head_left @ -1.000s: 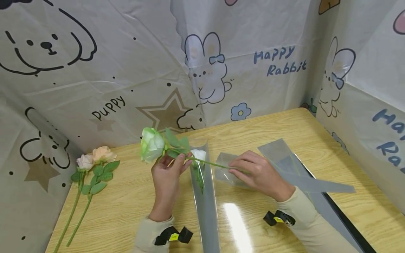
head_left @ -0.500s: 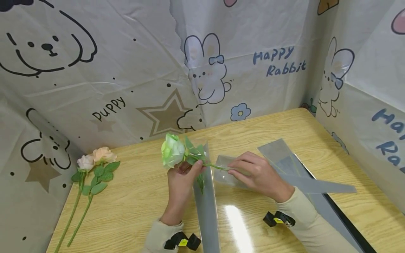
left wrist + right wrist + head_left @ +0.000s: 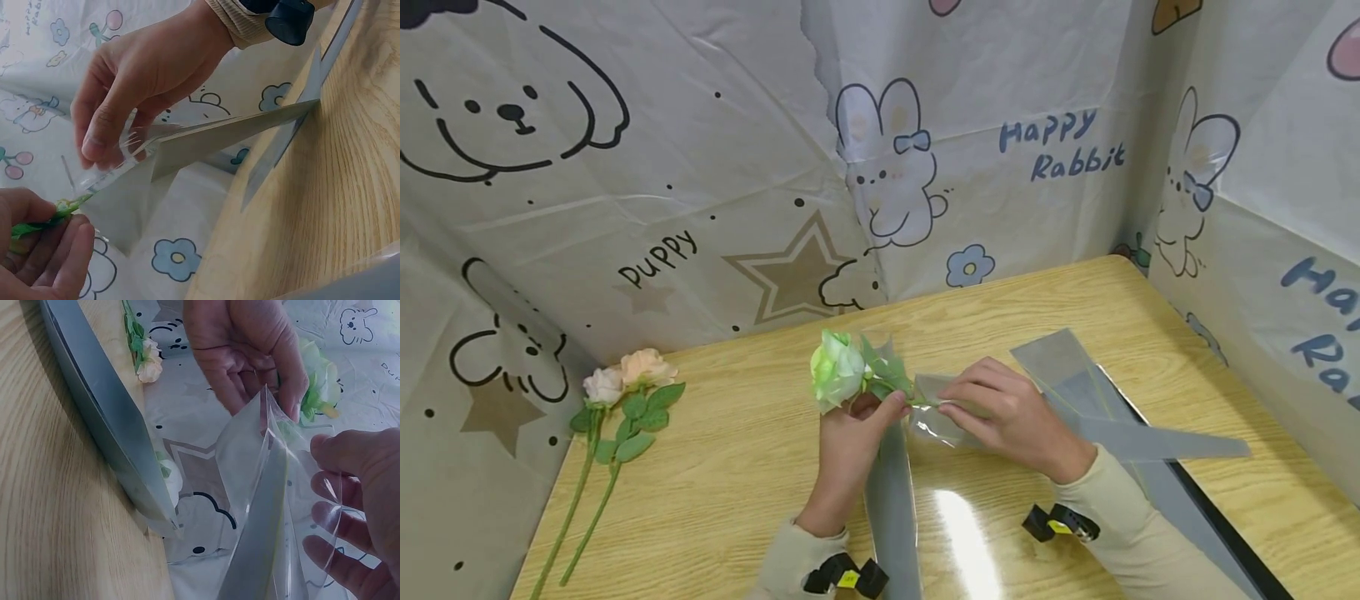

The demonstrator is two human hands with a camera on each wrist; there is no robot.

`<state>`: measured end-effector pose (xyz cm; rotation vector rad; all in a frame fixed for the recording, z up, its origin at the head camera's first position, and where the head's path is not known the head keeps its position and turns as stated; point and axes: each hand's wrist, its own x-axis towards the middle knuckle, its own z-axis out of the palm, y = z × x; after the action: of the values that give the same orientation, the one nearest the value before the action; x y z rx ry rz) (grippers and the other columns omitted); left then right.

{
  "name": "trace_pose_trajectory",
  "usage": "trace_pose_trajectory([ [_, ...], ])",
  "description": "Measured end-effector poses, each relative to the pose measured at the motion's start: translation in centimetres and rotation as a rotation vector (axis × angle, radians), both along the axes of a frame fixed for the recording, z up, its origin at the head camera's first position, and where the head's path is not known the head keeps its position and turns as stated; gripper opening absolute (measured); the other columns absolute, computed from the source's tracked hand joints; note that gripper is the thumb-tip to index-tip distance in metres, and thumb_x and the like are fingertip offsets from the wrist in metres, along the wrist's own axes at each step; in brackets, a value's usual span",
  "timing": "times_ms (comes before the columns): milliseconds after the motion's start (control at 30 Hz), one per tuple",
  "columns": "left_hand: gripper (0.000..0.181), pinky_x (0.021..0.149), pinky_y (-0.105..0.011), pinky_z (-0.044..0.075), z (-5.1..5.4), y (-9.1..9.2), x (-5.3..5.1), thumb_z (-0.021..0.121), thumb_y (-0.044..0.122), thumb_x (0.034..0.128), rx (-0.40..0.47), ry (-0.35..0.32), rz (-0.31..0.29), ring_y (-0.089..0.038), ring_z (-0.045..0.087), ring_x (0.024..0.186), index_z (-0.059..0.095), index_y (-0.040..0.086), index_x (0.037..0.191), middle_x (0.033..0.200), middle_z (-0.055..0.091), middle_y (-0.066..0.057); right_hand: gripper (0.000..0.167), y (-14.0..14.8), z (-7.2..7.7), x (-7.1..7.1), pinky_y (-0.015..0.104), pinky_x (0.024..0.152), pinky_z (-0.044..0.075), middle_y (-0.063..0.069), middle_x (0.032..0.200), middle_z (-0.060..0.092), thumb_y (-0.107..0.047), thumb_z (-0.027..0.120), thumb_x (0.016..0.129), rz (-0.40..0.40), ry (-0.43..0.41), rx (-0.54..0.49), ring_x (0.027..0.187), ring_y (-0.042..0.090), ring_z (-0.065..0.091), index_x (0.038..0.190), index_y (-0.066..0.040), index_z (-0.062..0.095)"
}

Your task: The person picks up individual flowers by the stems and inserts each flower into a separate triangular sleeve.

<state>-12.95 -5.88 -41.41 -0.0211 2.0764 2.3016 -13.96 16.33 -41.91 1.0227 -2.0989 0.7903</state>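
A pale green and white rose (image 3: 837,371) is in my left hand (image 3: 850,450), whose thumb and fingers pinch its stem just below the leaves. My right hand (image 3: 1018,417) holds the mouth of a clear-and-grey flower sleeve (image 3: 262,512) between thumb and fingers. The stem runs from the left hand into that sleeve, and its lower end is hard to see. Beneath the left hand lies a second sleeve (image 3: 891,500) on the table. A white rose (image 3: 172,478) in it shows in the right wrist view; in the head view it is covered.
At the table's left lie a pale pink rose (image 3: 602,387) and a peach rose (image 3: 647,367), with long stems toward the front. Flat grey sleeves (image 3: 1150,437) overlap at the right, beside the right forearm. Printed cloth walls (image 3: 910,167) stand behind and at both sides.
The left hand has moved right with the green-white rose, bringing its head closer to the right hand. Less stem shows between the hands. The right hand has stayed nearly still.
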Motion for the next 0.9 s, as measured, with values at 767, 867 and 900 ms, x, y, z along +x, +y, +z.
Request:
trace_pose_trajectory([
  [767, 0.061, 0.125, -0.046, 0.035, -0.3, 1.1, 0.2, 0.077, 0.011, 0.0867, -0.044, -0.037, -0.042, -0.019, 0.052, 0.133, 0.049, 0.01, 0.14, 0.135, 0.057, -0.003, 0.022, -0.4, 0.6, 0.9, 0.022, 0.076, 0.059, 0.001, 0.095, 0.075, -0.026, 0.068, 0.101, 0.025, -0.002, -0.034, 0.088, 0.014, 0.068, 0.096, -0.009, 0.079],
  [867, 0.052, 0.118, -0.042, 0.037, -0.3, 1.2, 0.4, 0.074, 0.01, 0.0869, -0.021, -0.02, -0.056, -0.017, 0.053, 0.123, 0.052, 0.01, 0.134, 0.125, 0.058, 0.0, 0.024, -0.5, 0.7, 0.9, 0.022, 0.076, 0.059, 0.001, 0.095, 0.075, -0.027, 0.066, 0.103, 0.032, 0.005, -0.038, 0.088, 0.014, 0.068, 0.096, -0.009, 0.079],
  [900, 0.047, 0.114, -0.041, 0.038, -0.3, 1.2, 0.4, 0.074, 0.01, 0.0872, -0.014, -0.011, -0.061, -0.017, 0.054, 0.118, 0.053, 0.01, 0.129, 0.121, 0.058, 0.0, 0.023, -0.5, 0.7, 0.9, 0.022, 0.076, 0.059, 0.002, 0.094, 0.075, -0.026, 0.066, 0.103, 0.036, 0.01, -0.043, 0.088, 0.014, 0.068, 0.096, -0.008, 0.079],
])
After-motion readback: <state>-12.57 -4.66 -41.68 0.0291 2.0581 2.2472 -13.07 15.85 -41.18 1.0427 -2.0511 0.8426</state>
